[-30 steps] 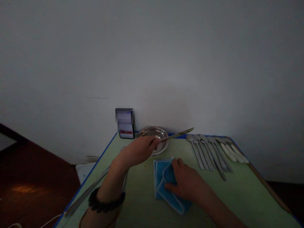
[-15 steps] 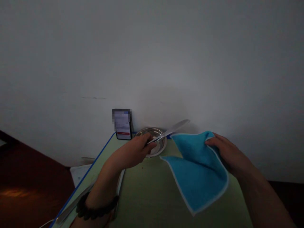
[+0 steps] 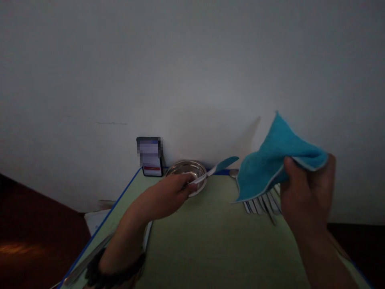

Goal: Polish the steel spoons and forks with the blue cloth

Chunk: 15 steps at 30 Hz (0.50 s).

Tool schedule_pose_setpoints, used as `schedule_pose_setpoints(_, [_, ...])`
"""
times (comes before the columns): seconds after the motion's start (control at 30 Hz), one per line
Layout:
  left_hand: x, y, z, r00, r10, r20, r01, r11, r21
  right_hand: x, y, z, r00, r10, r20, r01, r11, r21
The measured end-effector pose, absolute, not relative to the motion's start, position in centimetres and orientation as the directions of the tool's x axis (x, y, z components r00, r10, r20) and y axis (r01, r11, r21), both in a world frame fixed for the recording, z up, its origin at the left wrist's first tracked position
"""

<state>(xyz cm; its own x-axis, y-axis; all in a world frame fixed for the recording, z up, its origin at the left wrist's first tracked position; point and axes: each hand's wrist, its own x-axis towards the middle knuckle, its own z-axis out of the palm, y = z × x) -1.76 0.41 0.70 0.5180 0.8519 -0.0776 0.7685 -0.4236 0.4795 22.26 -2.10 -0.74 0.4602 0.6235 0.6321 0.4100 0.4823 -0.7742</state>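
A table knife [image 3: 222,163] is gripped by its handle in my left hand [image 3: 170,194], its blade pointing right and slightly up. That hand is in front of a shiny metal bowl [image 3: 188,163] and hides part of it. Raised on the right, my right hand [image 3: 306,192] pinches a blue cloth [image 3: 270,160] with a pale edge between thumb and fingers. The cloth hangs out to the left, partly unfolded, apart from the knife. Behind and below it lie several spoons [image 3: 258,206], partly covered from view.
A phone [image 3: 152,158] leans on the wall [image 3: 192,80] at the back left of the green table [image 3: 210,249]. Along the left side lies a long metal utensil [image 3: 88,259], partly hidden by my left arm. A white item [image 3: 96,220] is beyond the table's left edge.
My right hand has picked the folded blue cloth off the table, lifted it up to the right and shaken it partly open. My left hand keeps the knife near the bowl; its blade has turned.
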Motion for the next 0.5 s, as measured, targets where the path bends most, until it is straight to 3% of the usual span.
schedule_pose_setpoints(0.03, [-1.6, 0.3, 0.7, 0.517, 0.852, -0.082, 0.768, -0.420, 0.484, 21.6, -2.3, -0.9, 0.366, 0.670, 0.646, 0.454, 0.478, -0.752])
schedule_pose_setpoints(0.1, [-1.2, 0.0, 0.7, 0.533, 0.845, -0.049, 0.735, -0.434, 0.520, 20.2, -2.6, -1.4, -0.049, 0.820, 0.571, 0.503, 0.514, -0.695])
schedule_pose_setpoints(0.13, [-1.0, -0.1, 0.7, 0.544, 0.839, -0.012, 0.708, -0.451, 0.543, 19.7, -2.6, -1.6, -0.212, 0.826, 0.522, 0.521, 0.547, -0.655])
schedule_pose_setpoints(0.2, [-0.8, -0.2, 0.7, 0.552, 0.832, 0.058, 0.664, -0.481, 0.572, 18.8, -2.4, -2.3, -0.357, 0.810, 0.465, 0.496, 0.586, -0.640])
schedule_pose_setpoints(0.27, [-0.6, -0.4, 0.9, 0.554, 0.829, 0.078, 0.648, -0.488, 0.585, 18.4, -2.0, -2.9, -0.244, 0.815, 0.526, 0.451, 0.575, -0.682])
schedule_pose_setpoints(0.37, [-0.4, -0.7, 1.3, 0.561, 0.824, 0.073, 0.637, -0.487, 0.598, 18.1, -1.1, -3.7, 0.182, 0.816, 0.549, 0.306, 0.483, -0.820])
schedule_pose_setpoints(0.43, [0.1, -1.0, 1.5, 0.565, 0.820, 0.092, 0.626, -0.499, 0.599, 18.2, -0.6, -3.8, 0.368, 0.848, 0.380, 0.062, 0.386, -0.921])
schedule_pose_setpoints(0.5, [0.9, -1.5, 1.4, 0.558, 0.823, 0.109, 0.630, -0.505, 0.590, 18.2, -0.3, -3.6, 0.344, 0.925, 0.159, -0.273, 0.261, -0.926])
